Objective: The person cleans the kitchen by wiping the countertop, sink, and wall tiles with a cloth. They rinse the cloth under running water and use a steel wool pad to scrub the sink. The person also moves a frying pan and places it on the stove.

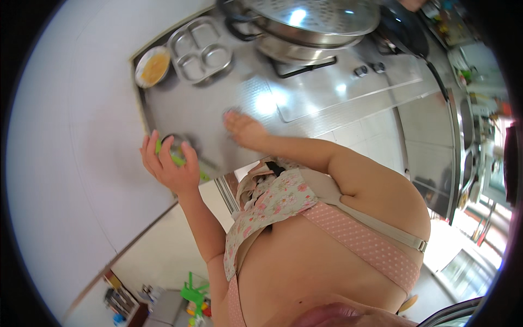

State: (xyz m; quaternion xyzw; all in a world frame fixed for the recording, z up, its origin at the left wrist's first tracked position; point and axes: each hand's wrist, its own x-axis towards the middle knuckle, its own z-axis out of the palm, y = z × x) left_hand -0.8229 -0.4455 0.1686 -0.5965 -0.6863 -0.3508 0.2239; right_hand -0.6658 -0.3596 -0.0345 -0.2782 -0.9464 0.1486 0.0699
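Observation:
My left hand (170, 165) is raised at the left part of the steel counter, fingers spread and curved. Behind its fingers lie a small round dish or cup (175, 141) and a bright green strip-like item (178, 160), partly hidden; whether the hand touches them is unclear. Over the middle of the counter (204, 122) is my right hand (245, 128), its fingers close together and blurred. Whether a small thing is at its fingertips cannot be told. Beyond the hands stand a bowl of yellow food (153, 67) and a divided steel tray (200, 51).
A large steel steamer pot with a glass lid (314, 16) stands on the hob at the back. Right of it is a black frying pan (402, 30), its handle (437, 79) reaching over the front edge. A white wall (73, 122) bounds the left side.

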